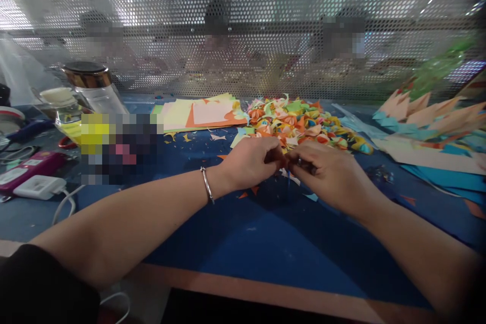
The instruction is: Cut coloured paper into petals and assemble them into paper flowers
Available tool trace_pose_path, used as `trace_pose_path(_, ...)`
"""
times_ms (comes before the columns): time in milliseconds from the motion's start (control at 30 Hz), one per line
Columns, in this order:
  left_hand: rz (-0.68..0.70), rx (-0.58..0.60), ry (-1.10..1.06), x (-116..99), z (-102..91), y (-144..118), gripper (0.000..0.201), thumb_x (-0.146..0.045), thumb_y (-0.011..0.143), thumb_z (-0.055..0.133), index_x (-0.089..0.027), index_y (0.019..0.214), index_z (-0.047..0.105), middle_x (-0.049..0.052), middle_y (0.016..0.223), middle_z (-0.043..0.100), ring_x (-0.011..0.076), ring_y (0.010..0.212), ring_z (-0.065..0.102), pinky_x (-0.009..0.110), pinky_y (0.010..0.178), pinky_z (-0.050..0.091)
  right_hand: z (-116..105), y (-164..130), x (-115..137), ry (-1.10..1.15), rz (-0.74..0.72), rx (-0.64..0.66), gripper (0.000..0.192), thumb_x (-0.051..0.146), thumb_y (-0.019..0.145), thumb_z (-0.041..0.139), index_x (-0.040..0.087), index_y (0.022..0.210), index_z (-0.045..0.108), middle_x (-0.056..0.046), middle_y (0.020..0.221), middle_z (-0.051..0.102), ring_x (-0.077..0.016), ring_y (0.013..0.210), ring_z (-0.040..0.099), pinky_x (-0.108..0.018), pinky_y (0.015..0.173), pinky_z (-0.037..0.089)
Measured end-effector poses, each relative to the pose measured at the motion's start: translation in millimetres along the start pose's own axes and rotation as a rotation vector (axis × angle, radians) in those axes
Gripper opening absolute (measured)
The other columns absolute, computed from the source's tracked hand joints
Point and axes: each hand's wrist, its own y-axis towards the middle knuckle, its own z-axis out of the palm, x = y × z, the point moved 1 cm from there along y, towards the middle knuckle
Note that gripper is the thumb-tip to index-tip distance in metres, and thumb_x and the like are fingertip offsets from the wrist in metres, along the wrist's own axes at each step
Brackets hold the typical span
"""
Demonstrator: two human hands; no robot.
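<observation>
Fingers of both hands curl inward and meet at 1 spot over the blue mat [243, 233]. Left hand [250, 162]: knuckles up, fingertips bent down and to the right, pinched shut on something small. Right hand [328, 174]: back of hand toward the camera, fingers folded left, also pinched closed, a ring on 1 finger. The piece held between them is almost wholly hidden by the fingertips; cannot tell its shape or colour.

Both forearms run in from the near edge, converging in a V. Left wrist carries a thin metal bangle [207, 185]. Left upper arm ends in a dark sleeve at the frame's corner.

Just behind the hands, touching distance, lies a heap of folded paper bits [304, 121], orange, green, yellow. Flat paper sheets [197, 111] stacked to its left. Small paper scraps [311, 196] scattered on the mat under and beside the hands. Far left: a jar [93, 86] with a dark lid, a white charger [38, 187] with cable. Far right: larger cut paper [429, 131]. Perforated metal screen [243, 25] behind.
</observation>
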Motion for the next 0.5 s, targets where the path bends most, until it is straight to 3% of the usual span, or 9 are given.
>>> trace_pose_path(333, -0.096, 0.046, 0.013, -6.0, -3.1, -1.3, 0.007, -0.014, 0.08, 0.069, -0.017, 0.076, 0.065, -0.002, 0.071, 0.068, 0.0112, 0.066, 0.059, 0.026, 0.065, 0.044, -1.4, 0.3, 2.3, 0.015, -0.035, 0.048, 0.014, 0.023, 0.094, 0.057, 0.021, 0.085, 0.068, -0.003, 0.077, 0.066, -0.0167, 0.063, 0.061, -0.03, 0.059, 0.044)
trace_pose_path(500, -0.077, 0.044, -0.044, -0.5, 0.1, -0.7, 0.007, -0.014, 0.08, 0.07, -0.018, 0.076, 0.065, -0.001, 0.072, 0.069, 0.0105, 0.066, 0.059, 0.024, 0.063, 0.044, -3.8, -0.3, -0.8, 0.051, 0.023, 0.063, 0.016, 0.029, 0.095, 0.058, 0.023, 0.088, 0.071, -0.004, 0.079, 0.068, -0.0188, 0.068, 0.065, -0.032, 0.062, 0.048)
